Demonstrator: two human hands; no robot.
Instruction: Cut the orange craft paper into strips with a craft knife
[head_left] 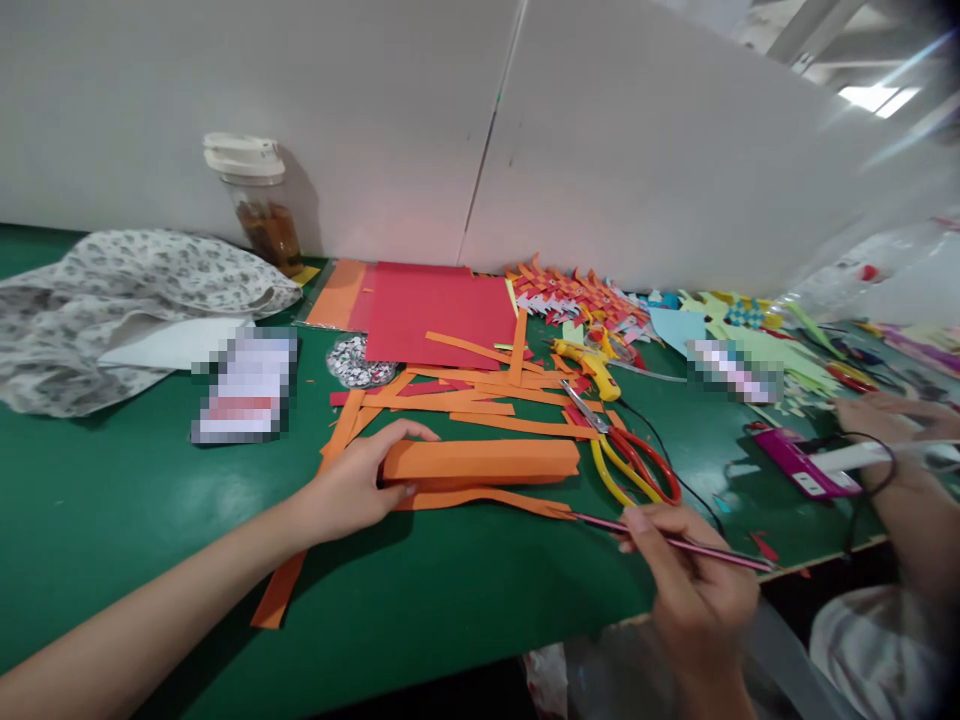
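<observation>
My left hand (358,482) grips the left end of a folded stack of orange paper (487,462) that lies on the green table (112,500), thumb over its top and fingers under its edge. My right hand (694,578) is closed on a thin striped pencil (675,541), whose tip touches a curled orange strip (487,498) just below the stack. Loose orange paper strips (465,395) lie beyond the stack.
Red and yellow scissors (634,460) and a yellow glue gun (592,365) lie right of the strips. Red paper sheets (439,312), woven paper fish (570,295), a patterned cloth (127,300) and a jar (259,205) sit farther back. Another person's hand (892,420) works at the right.
</observation>
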